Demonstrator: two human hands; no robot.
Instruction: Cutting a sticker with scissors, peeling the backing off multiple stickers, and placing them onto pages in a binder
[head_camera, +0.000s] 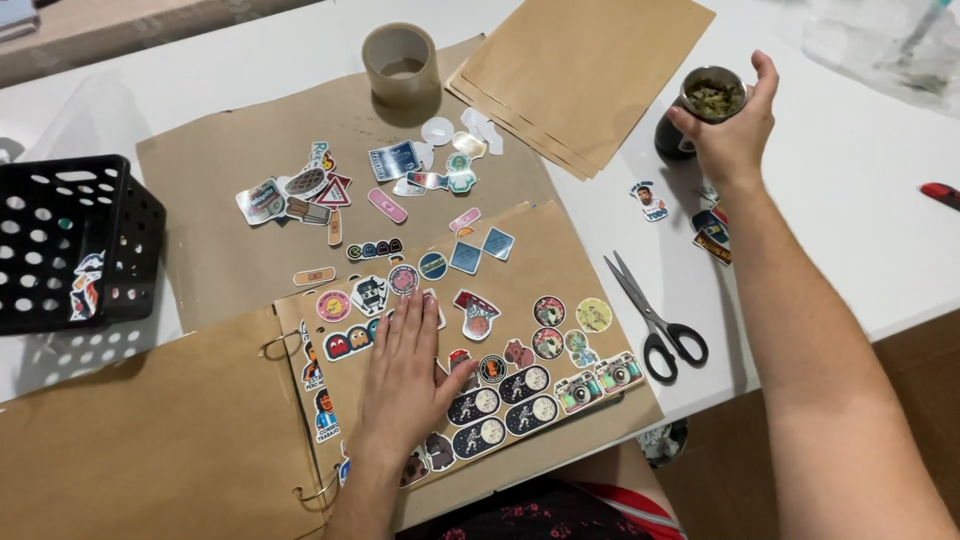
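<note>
My left hand (408, 372) lies flat, fingers spread, on a brown kraft album page (560, 270) covered with several stickers. The page is bound by metal rings (280, 345) to another brown page on the left. My right hand (735, 130) reaches far right and grips a dark cup (705, 105) filled with green herb, standing on the white table (850, 220). Loose stickers (330, 190) lie scattered on a kraft sheet beyond the album.
Black-handled scissors (655, 320) lie right of the album. A roll of brown tape (400, 65) stands at the back, beside stacked kraft sheets (590, 70). A black perforated crate (70, 240) sits at the left. Some stickers (712, 230) and a red object (940, 193) lie right.
</note>
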